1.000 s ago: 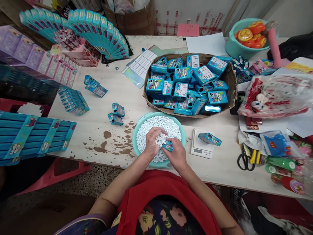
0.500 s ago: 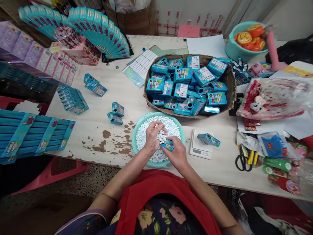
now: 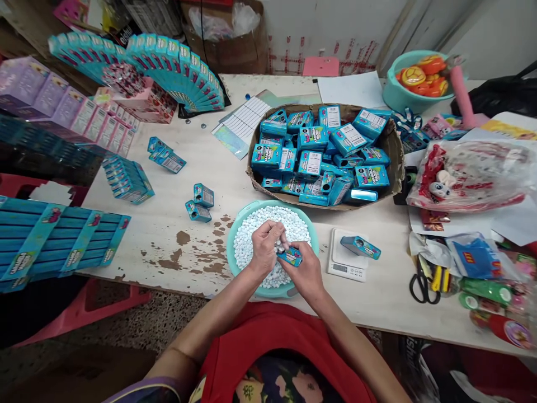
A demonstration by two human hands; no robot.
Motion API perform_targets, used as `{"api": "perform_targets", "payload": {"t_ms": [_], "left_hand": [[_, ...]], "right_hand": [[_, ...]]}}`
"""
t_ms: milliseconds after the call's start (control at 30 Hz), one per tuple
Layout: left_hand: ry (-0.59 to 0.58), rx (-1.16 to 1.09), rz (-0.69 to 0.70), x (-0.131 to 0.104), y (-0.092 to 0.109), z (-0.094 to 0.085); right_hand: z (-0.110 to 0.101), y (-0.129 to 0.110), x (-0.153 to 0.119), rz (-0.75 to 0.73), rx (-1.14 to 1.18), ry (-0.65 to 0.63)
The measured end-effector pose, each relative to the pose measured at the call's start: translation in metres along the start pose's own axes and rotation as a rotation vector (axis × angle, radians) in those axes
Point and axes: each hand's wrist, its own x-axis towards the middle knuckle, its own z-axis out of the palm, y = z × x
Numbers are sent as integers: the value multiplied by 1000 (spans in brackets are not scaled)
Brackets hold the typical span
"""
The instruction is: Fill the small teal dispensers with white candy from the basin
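Note:
A turquoise basin (image 3: 233, 224) full of small white candies (image 3: 268, 215) stands at the table's front edge. Above it, my left hand (image 3: 267, 244) is curled around some of these candies, a few showing by its fingertips. My right hand (image 3: 307, 270) grips a small blue candy box (image 3: 291, 256) just beside the left fingers, over the candies. The box lies tilted with its printed face up; its opening is hidden. Right of the basin, another blue box (image 3: 361, 247) rests on a white digital scale (image 3: 347, 268).
Behind the basin is a cardboard tray (image 3: 394, 162) piled with blue boxes. Several more boxes (image 3: 203, 195) lie to the left, near stacked packs (image 3: 50, 240). Scissors (image 3: 423, 282), a plastic bag (image 3: 474, 173) and wrapped items crowd the right side.
My left hand has turned over and closed more around the candies, its fingers now nearer the box. The right hand still holds the box. The whole view has shifted slightly.

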Motion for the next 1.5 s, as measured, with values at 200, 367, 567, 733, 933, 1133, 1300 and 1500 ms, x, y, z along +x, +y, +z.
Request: {"api": "perform_targets", "payload": {"t_ms": [200,367,567,733,933,1133,1300,1500], "left_hand": [[-21,1,-12,0,0,-2],[-55,-24,-17,0,0,-3],[-52,-10,75,-6,3,-3],[-108,3,95,-8,0,0],[-161,57,99,-7,-5,-11],[-40,943,345,28,-43,-74],[-77,1542,375,27,-92,-77],[-109,1324,364,24,-104,-69]], "right_hand": [[-1,-3,1,7,58,10],[0,-5,2,42,98,-32],[1,-8,3,27,121,16],[3,-6,3,17,136,21],[-3,0,-4,11,198,-2],[-20,13,-25,20,271,20],[-24,20,-31,90,258,28],[-30,24,-27,151,206,88]]}}
